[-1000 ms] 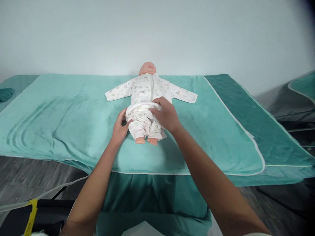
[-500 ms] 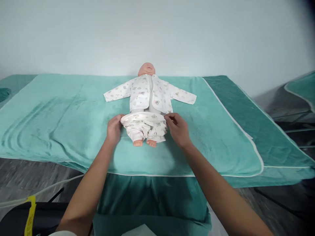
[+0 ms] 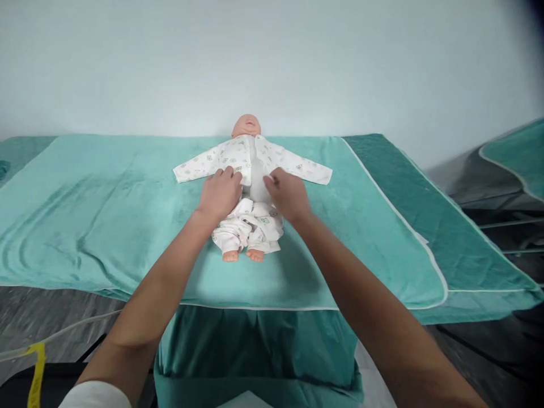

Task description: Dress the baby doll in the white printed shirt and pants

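A baby doll point(image 3: 246, 124) lies on its back, its head toward the wall and its bare feet toward me. It wears a white printed baby jacket point(image 3: 232, 150), open down the front, with both sleeves spread wide. Between the front panels the pale torso shows. White printed baby pants point(image 3: 249, 226) lie bunched around the legs. My left hand point(image 3: 221, 194) has its fingers curled on the lower left of the jacket front; its thumb is hidden. On the other side, my right hand point(image 3: 289, 194) is closed on the lower edge of the right panel.
A light green cloth point(image 3: 127, 226) with white piping covers the table, over a darker green cover point(image 3: 425, 187). The wall point(image 3: 272, 62) rises right behind. A pale tube point(image 3: 76, 326) with a yellow tag point(image 3: 37, 374) runs at lower left. Another green-covered surface point(image 3: 518, 153) stands at right.
Both hands have let go of the pants' waistband and moved up and inward to the jacket's lower front. The right panel is drawn aside, baring more of the torso.
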### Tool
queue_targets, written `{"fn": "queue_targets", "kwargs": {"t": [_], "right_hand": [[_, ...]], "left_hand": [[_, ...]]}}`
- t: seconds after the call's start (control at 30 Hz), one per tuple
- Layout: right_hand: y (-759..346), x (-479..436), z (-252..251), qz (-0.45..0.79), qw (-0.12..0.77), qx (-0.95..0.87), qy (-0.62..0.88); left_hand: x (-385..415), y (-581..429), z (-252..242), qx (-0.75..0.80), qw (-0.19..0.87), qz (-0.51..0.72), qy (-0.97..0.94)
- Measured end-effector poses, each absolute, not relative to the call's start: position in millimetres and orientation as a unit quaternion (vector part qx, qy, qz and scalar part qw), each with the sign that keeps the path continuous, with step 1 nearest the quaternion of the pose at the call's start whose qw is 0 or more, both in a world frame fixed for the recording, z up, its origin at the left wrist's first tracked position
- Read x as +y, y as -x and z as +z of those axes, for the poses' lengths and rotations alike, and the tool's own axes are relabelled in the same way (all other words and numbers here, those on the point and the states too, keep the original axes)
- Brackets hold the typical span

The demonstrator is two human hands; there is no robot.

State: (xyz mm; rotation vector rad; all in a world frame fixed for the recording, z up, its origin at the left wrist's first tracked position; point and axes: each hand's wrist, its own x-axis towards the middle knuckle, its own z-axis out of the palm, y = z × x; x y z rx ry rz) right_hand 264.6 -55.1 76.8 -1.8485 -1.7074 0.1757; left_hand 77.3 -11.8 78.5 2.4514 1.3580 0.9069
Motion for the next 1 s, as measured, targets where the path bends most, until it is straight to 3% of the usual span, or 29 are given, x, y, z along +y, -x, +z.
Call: {"fn": "queue_targets", "kwargs": {"t": [0.07, 0.13, 0.23, 0.3, 0.37, 0.43, 0.5, 0.57, 0.67, 0.8, 0.9, 1.0], "right_hand": [[-299, -58, 67, 0.127, 0.433, -0.544, 0.708], [-337, -66, 52, 0.142, 0.492, -0.443, 0.736], [-375, -83, 32, 0.104, 0.372, -0.436, 0.813], [-373, -93, 27, 0.082, 0.355, -0.468, 0.805], [-352, -97, 30, 0.125, 0.4, -0.517, 0.746], [-323, -96, 38, 0.225, 0.422, -0.579, 0.661], [-301, -94, 47, 0.308, 0.393, -0.626, 0.599], [-291, -95, 53, 0.373, 0.35, -0.652, 0.559], [-295, -102, 58, 0.441, 0.295, -0.679, 0.507], [-296, -115, 69, 0.425, 0.24, -0.739, 0.465], [-283, -116, 83, 0.377, 0.218, -0.786, 0.439], [-271, -108, 95, 0.393, 0.221, -0.783, 0.428]], "left_hand": [[-5, -63, 70, 0.5, 0.157, 0.422, -0.74], [3, -41, 55, 0.559, 0.249, 0.542, -0.576], [8, -10, 29, 0.616, 0.354, 0.588, -0.386], [4, -1, 19, 0.62, 0.267, 0.615, -0.408], [-5, -5, 18, 0.582, 0.231, 0.601, -0.497], [-15, -14, 26, 0.525, 0.321, 0.522, -0.591], [-24, -21, 40, 0.473, 0.417, 0.417, -0.655], [-32, -21, 56, 0.422, 0.436, 0.336, -0.721], [-46, -13, 78, 0.351, 0.405, 0.222, -0.815], [-64, -9, 97, 0.33, 0.328, 0.113, -0.878], [-70, -15, 102, 0.291, 0.216, 0.104, -0.926], [-66, -21, 99, 0.294, 0.074, 0.191, -0.934]]}}
